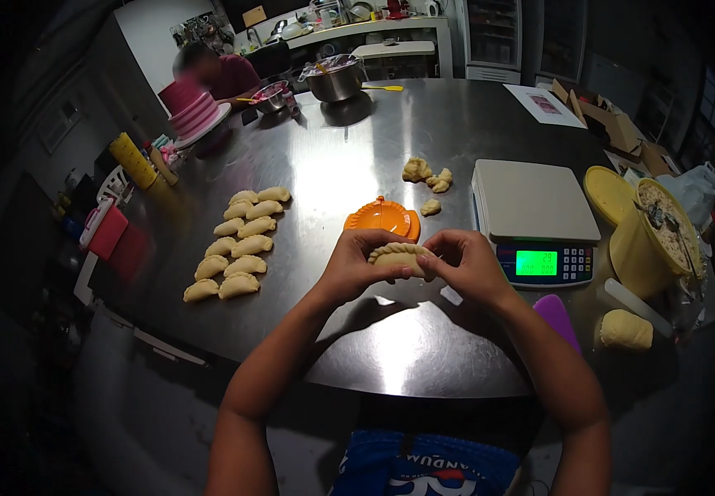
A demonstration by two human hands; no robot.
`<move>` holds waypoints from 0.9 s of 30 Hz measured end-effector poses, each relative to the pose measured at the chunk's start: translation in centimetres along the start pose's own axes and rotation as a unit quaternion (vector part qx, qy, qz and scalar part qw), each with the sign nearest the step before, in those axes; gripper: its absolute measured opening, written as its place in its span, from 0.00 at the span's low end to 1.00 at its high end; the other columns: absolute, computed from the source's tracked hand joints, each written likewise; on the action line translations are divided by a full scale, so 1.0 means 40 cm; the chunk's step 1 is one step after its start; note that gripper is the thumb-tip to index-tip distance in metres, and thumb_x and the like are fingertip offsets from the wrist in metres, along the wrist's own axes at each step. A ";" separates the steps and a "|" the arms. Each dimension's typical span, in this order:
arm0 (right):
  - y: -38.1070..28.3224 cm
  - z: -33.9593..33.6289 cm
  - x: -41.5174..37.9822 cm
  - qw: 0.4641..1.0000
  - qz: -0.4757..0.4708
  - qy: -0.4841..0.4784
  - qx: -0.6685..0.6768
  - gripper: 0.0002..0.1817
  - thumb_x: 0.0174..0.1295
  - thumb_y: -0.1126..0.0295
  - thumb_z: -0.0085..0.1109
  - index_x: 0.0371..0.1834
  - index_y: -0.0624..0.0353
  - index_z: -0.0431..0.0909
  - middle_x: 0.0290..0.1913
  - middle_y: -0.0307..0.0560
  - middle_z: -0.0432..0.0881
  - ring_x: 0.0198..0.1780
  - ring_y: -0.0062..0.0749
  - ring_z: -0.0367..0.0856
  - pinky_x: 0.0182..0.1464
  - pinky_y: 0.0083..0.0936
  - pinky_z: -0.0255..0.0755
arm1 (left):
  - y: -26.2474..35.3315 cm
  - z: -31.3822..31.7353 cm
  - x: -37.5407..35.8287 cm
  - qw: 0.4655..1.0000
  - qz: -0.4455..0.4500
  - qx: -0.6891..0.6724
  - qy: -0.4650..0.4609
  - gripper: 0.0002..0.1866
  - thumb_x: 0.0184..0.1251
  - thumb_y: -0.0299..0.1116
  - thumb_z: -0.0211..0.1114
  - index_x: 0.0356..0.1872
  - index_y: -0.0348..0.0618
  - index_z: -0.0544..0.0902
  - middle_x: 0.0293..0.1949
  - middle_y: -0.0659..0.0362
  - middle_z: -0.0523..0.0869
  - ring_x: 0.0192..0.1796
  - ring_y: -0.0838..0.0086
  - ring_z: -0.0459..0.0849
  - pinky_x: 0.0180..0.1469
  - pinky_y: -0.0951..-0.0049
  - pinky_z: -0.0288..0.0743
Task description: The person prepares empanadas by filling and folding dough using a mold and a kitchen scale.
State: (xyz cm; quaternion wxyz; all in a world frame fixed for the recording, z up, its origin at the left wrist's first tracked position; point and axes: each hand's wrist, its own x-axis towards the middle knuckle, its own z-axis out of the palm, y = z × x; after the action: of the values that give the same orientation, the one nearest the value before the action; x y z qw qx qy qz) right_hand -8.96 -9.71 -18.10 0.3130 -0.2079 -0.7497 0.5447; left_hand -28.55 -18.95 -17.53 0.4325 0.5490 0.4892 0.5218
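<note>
A crimped half-moon dumpling (396,258) is held up over the steel table between my two hands. My left hand (351,263) grips its left end, with the fingers behind and the thumb in front. At its right end, my right hand (463,263) pinches the edge between thumb and fingers. Just beyond my hands lies an orange plastic dumpling mould (382,219), partly hidden by them. To the left, several finished dumplings (251,245) rest in two rough columns. Loose lumps of dough (416,170) sit behind the mould.
A digital scale (535,202) with a green display stands at right, beside a yellow tub of filling (651,248), a dough block (625,330) and a purple scraper (557,321). Steel bowls (334,80) and a pink tiered cake (189,109) are farther back, near another person (237,76).
</note>
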 end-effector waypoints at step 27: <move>0.019 -0.010 0.007 0.998 -0.003 -0.042 -0.050 0.21 0.53 0.74 0.74 0.50 0.62 0.79 0.36 0.47 0.87 0.37 0.25 0.87 0.42 0.21 0.79 | -0.001 -0.009 0.003 0.998 0.000 0.042 -0.046 0.26 0.52 0.20 0.77 0.54 0.31 0.78 0.44 0.53 0.86 0.42 0.74 0.87 0.42 0.77 0.84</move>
State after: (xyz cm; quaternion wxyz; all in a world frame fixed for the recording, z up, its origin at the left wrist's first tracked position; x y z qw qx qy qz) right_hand -8.91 -9.01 -18.66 0.2722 -0.1972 -0.7891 0.5142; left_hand -28.93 -18.85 -17.52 0.4314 0.5895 0.4904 0.4753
